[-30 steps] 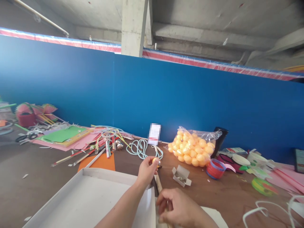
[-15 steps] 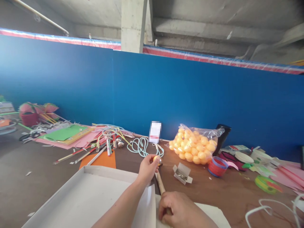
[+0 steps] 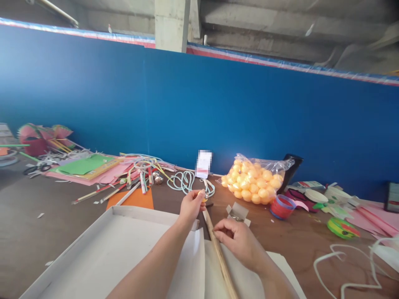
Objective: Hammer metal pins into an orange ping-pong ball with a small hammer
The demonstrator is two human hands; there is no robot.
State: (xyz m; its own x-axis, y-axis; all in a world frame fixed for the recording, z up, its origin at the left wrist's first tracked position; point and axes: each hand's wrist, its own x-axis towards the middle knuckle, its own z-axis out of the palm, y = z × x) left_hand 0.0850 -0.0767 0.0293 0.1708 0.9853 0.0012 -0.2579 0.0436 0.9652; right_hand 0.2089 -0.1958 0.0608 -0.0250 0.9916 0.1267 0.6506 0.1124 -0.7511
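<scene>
In the middle of the view, my left hand pinches a small orange ball between thumb and fingers; a shiny spot shows on it. Under and in front of that hand runs a long wooden stick, with a dark piece near its far end. My right hand is beside the stick, thumb and fingertips pressed together close to its edge. Whatever those fingertips hold, if anything, is too small to make out. Just beyond the right hand stands a small open box with shiny metal bits inside.
A white tray lies under my left forearm. Behind are a clear bag of orange balls, a coiled pale cord and a red-blue ribbon roll. Coloured paper and sticks lie left; a green tape roll lies right.
My right hand has left the lower part of the stick and moved forward to beside its upper part, near the small box. My left hand still holds the orange ball. The view has tilted down slightly.
</scene>
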